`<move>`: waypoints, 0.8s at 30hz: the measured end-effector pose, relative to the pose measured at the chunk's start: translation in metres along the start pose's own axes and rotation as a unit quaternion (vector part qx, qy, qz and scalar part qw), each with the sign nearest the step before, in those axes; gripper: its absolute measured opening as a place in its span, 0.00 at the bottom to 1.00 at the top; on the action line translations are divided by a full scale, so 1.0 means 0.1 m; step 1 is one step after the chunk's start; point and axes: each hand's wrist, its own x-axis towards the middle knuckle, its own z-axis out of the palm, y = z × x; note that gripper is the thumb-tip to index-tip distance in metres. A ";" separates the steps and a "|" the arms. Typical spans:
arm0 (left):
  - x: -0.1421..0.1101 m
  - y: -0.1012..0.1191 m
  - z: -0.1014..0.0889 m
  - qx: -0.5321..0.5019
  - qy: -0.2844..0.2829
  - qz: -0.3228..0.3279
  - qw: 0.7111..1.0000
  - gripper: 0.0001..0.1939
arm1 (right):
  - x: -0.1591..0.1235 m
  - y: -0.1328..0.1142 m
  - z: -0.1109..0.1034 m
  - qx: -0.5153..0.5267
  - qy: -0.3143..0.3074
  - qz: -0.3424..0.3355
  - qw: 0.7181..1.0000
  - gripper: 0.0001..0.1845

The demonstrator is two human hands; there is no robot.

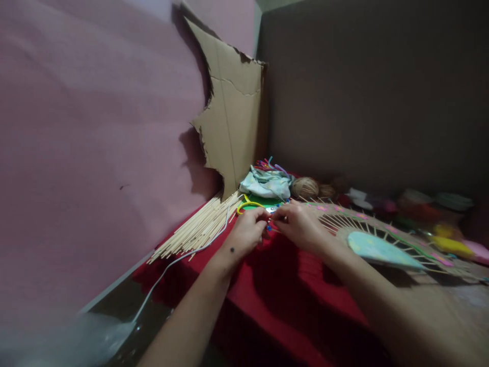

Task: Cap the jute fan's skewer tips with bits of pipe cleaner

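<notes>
My left hand (247, 233) and my right hand (301, 224) meet over a red cloth (275, 285), fingertips pinched together on a small piece between them that I cannot make out. Just right of my right hand lies a round frame of radiating wooden sticks (367, 224) with pink flowers on its rim and a pale blue centre (378, 248). A bundle of bamboo skewers (198, 227) lies left of my left hand. Yellow-handled scissors (248, 205) rest just beyond the fingers.
A torn cardboard sheet (233, 117) leans against the pink wall (95, 142). Behind the hands sit a crumpled pale cloth (265, 184), coloured pipe cleaners (269, 164), a ball of twine (304, 187) and blurred colourful bits at right. A white cable (168, 267) runs leftward.
</notes>
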 end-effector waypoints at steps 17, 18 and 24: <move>0.39 0.12 0.09 -0.332 0.009 0.047 0.942 0.07 | 0.37 0.01 -0.23 0.067 0.120 0.083 0.987 0.06; 0.38 0.12 0.08 -0.331 0.008 0.045 0.943 0.07 | 0.37 0.02 -0.22 0.077 0.119 0.086 0.986 0.07; 0.36 0.12 0.05 -0.333 -0.012 0.027 0.942 0.07 | 0.36 0.05 -0.20 0.148 0.069 0.092 0.982 0.08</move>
